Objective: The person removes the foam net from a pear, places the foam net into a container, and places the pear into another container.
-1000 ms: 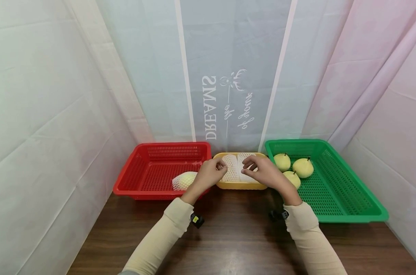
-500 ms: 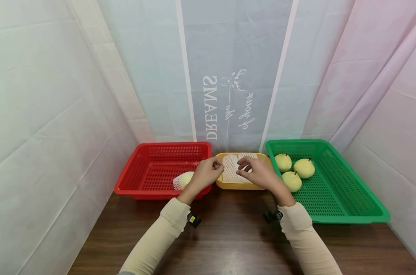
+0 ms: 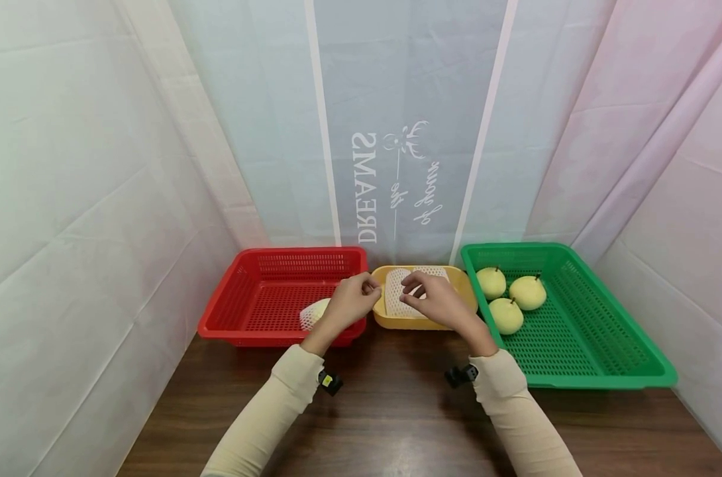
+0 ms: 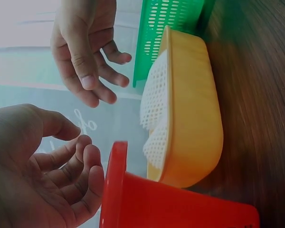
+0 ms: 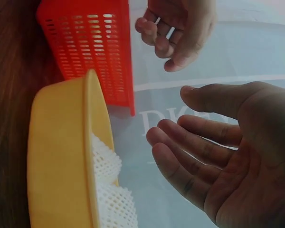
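My left hand (image 3: 350,301) hovers between the red basket and the yellow tub, its fingers loosely bent and holding nothing. Over the yellow tub (image 3: 417,324) is my right hand (image 3: 437,301), also holding nothing, with fingers relaxed and spread from the thumb. White foam fruit nets (image 3: 396,291) lie in the tub and stick up above its rim; the right hand partly covers them in the head view. Both wrist views show the two hands apart from each other and from the nets (image 5: 116,206). A pear in a foam net (image 3: 313,313) lies in the red basket, partly hidden by the left forearm.
The red basket (image 3: 206,329) stands left of the tub. On the right, the green basket (image 3: 611,379) holds three bare pears (image 3: 527,292) at its left end. A brown wooden table (image 3: 385,424) carries everything, with pale curtains behind and at the sides.
Both hands have drifted left and slightly towards the person. More of the nearest bare pear shows as the right arm moved off it. Nothing was taken hold of or let go.
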A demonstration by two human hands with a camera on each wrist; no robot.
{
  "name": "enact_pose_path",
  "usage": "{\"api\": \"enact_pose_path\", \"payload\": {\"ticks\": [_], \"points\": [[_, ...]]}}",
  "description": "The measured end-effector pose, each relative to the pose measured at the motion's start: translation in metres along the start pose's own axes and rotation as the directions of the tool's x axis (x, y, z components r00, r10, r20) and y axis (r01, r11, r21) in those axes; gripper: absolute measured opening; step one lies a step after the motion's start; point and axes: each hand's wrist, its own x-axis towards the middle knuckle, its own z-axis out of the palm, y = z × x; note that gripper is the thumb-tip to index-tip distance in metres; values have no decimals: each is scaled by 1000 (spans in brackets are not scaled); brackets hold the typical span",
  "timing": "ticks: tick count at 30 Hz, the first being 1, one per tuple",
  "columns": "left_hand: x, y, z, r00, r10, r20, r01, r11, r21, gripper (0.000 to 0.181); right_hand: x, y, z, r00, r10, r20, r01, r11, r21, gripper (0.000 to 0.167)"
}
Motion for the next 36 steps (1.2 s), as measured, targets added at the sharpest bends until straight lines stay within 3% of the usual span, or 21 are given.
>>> {"api": "enact_pose_path", "payload": {"ticks": [7,18,28,36], "points": [[-3,-4,-5,1000,-29,-7,29,1000,-5,13,5,-3,15,1000,-18,0,18,1000,-6,25],[-5,-17,-11,997,-79,12,79,997,5,11,11,-12,33,1000,17,21,-17,1000,-15,25],[-5,-27,-19,998,-57,13,56,996,69,10,17,-18,43,1000,2,-2,-2,1000,-17,30],[-6,-38,-27,997,-58,50,54,995,85,12,23,-19,50,1000,15,-12,-15,1000,-17,35]]}}
